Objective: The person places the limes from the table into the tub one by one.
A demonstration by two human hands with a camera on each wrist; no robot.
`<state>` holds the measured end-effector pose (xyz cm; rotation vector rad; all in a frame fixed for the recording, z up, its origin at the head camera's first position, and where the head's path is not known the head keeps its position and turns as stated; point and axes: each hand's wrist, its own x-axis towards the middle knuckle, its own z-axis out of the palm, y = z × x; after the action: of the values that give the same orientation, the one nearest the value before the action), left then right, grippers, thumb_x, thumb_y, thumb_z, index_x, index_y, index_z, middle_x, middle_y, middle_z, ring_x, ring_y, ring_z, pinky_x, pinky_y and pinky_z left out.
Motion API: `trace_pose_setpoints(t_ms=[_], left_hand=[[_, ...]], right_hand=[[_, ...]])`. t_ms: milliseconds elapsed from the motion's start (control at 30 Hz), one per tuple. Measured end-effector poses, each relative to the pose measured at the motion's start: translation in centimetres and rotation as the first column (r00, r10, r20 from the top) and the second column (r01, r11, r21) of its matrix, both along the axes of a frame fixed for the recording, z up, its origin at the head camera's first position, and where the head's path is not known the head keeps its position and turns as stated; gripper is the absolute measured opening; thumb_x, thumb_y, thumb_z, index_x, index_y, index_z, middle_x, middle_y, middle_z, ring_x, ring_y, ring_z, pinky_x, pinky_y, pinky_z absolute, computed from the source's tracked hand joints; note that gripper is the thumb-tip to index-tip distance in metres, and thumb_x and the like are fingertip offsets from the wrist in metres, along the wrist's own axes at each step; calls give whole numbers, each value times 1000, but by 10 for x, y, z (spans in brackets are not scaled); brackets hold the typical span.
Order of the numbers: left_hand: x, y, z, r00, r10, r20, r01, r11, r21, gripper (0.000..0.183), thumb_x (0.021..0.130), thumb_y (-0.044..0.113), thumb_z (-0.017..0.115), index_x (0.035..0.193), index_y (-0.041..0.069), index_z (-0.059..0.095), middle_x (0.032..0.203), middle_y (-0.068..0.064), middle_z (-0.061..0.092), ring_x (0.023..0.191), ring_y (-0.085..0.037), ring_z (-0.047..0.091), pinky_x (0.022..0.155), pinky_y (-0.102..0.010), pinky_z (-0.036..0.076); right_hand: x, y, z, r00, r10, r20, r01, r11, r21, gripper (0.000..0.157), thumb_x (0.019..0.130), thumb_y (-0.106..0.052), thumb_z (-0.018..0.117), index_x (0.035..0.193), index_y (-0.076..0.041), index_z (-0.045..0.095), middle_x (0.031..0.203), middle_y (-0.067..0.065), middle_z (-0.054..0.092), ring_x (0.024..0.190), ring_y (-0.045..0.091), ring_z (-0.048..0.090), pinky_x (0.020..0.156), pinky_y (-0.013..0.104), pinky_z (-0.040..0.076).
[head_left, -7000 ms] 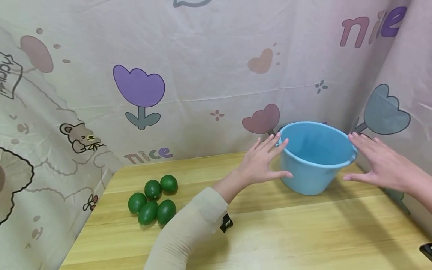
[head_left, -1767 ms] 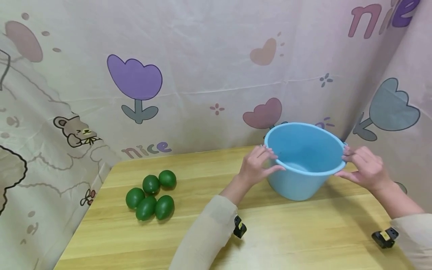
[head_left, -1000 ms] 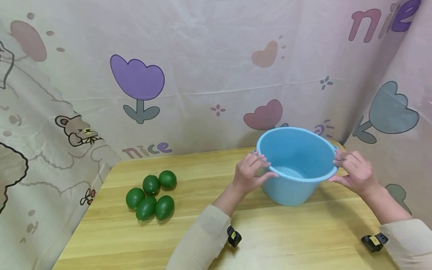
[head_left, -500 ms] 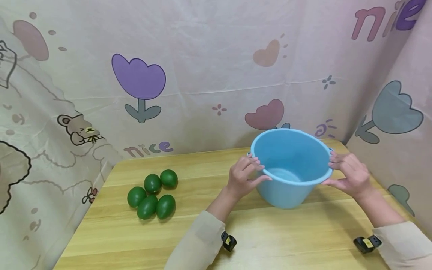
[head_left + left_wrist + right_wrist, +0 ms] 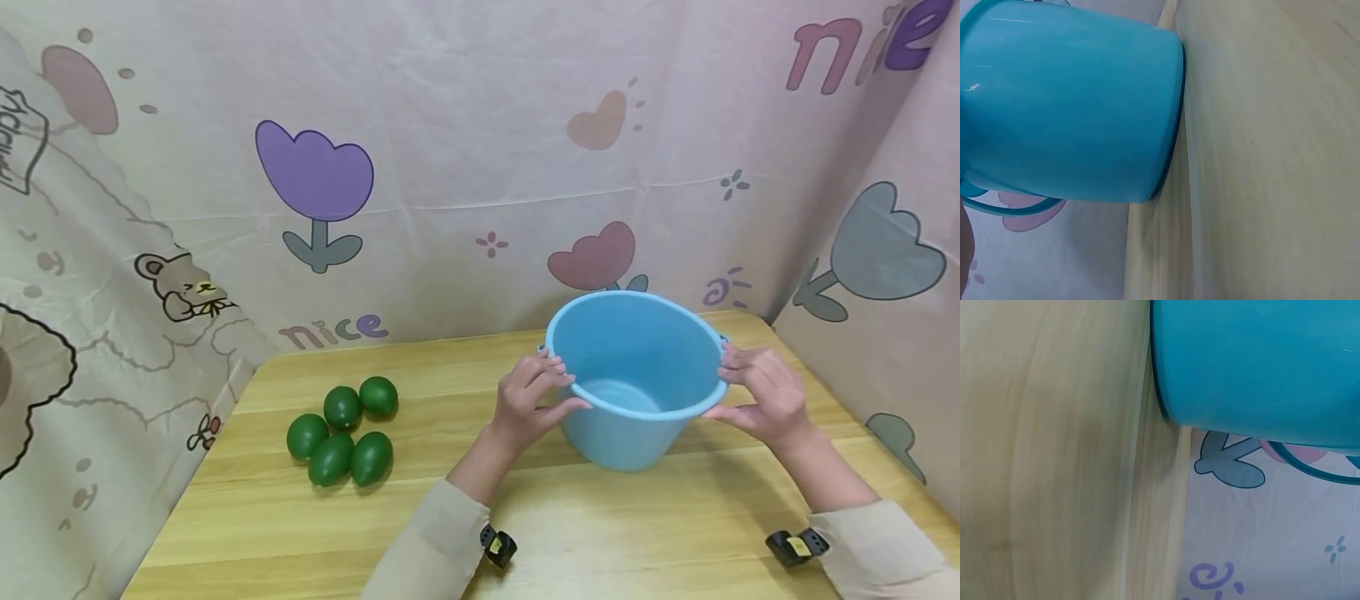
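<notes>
A light blue plastic bucket (image 5: 622, 437) stands upright on the wooden table, its inside bare in the head view. My left hand (image 5: 527, 400) grips its rim on the left, fingers curled over the edge and thumb along the front. On the opposite side my right hand (image 5: 767, 398) pinches the rim in the same way. Both wrist views show the bucket's side wall (image 5: 1079, 106) and its base at the tabletop. A thin blue handle (image 5: 1316, 470) hangs behind the bucket in the right wrist view.
Several dark green, lime-like fruits (image 5: 331, 459) lie in a cluster on the left of the wooden table (image 5: 247, 533). A printed cloth (image 5: 450, 167) hangs close behind the table and along both sides. Each wrist wears a small black camera (image 5: 498, 546).
Seven seconds ago both hands were spread beside the bucket; now they grip its rim. The bucket has slid left and toward me. The green fruits have kept their places.
</notes>
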<state>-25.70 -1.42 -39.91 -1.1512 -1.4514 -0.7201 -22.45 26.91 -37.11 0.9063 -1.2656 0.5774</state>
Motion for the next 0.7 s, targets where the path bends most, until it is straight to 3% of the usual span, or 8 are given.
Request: trace_pose_setpoints(t_ms=[700], left_hand=[[16, -28, -4, 999, -22, -44, 25, 998, 64, 40, 75, 38, 76, 85, 0, 68, 86, -12, 65, 85, -24, 63, 85, -40, 53]], right_hand=[[-1, -29, -10, 998, 47, -44, -50, 996, -75, 67, 75, -57, 68, 61, 7, 53, 58, 20, 55, 55, 32, 53, 86, 22, 52]])
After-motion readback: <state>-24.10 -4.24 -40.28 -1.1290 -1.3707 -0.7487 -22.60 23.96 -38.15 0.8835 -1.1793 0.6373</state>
